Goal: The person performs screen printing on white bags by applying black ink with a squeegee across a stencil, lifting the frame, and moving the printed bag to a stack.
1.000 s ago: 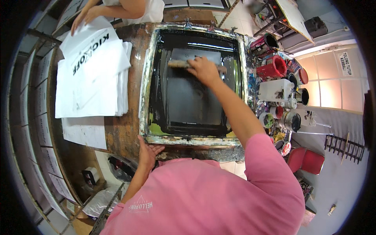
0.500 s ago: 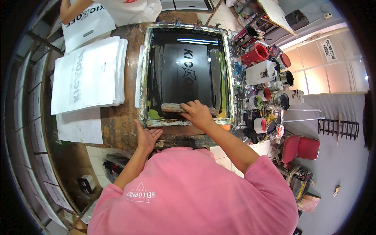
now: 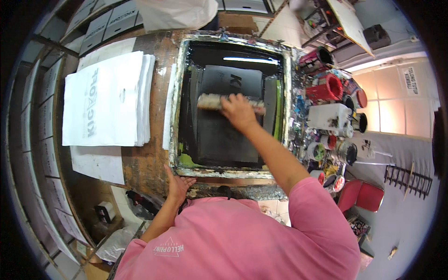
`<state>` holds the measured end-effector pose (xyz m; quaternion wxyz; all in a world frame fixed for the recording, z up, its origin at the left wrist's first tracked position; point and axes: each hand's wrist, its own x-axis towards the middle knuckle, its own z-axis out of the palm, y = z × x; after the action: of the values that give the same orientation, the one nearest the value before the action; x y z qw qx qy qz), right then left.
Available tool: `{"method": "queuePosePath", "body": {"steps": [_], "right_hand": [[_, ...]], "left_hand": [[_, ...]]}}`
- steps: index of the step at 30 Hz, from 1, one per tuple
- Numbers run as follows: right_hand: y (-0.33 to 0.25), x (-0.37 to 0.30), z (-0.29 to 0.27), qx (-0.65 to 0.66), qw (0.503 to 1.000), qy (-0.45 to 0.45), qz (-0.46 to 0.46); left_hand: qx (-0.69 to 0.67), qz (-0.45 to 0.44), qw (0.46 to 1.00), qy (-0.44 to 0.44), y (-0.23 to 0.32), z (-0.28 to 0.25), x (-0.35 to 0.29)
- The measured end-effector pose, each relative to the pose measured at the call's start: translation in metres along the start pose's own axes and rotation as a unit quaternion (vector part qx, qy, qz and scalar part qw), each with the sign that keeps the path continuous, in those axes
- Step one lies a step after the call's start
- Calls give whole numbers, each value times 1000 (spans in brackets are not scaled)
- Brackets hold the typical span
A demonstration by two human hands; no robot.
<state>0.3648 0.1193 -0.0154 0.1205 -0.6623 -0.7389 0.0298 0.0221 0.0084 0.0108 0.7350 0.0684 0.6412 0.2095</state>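
Note:
A screen printing frame point(image 3: 172, 135) with a worn, paint-stained rim lies on the wooden table, its mesh point(image 3: 224, 149) dark with ink. My right hand point(image 3: 240, 112) is closed on a squeegee point(image 3: 210, 101), a wide ink-smeared bar lying crosswise over the middle of the mesh. Beyond the bar, part of a dark lettered design shows through. By the frame's near left corner rests my left hand point(image 3: 179, 185), open with its fingers spread and nothing in it. Whether its fingertips touch the frame, I cannot tell.
Left of the frame lies a stack of printed white sheets point(image 3: 105, 105). Several ink cans and tubs, including a red can point(image 3: 324, 88) and a white jerrycan point(image 3: 326, 116), crowd the right side. Beyond the table stands another person in white clothing point(image 3: 175, 14). Racks of sheets point(image 3: 49, 126) line the left.
My right hand has pushed the squeegee from the near end of the mesh to its middle. The other person's arm and the sheet beside it have left the far left. My view has shifted slightly.

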Motion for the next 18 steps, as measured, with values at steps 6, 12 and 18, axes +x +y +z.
{"method": "queuePosePath", "body": {"steps": [6,12,18], "right_hand": [[70,99,-5,-4,1000,14,13],[86,98,-60,121,991,-43,-19],[-15,-28,-91,184,971,-142,59]], "left_hand": [[20,10,999,-50,-1,-8,5],[2,32,998,-49,-1,-3,-7],[-1,56,995,-80,0,-6,-21]]}}
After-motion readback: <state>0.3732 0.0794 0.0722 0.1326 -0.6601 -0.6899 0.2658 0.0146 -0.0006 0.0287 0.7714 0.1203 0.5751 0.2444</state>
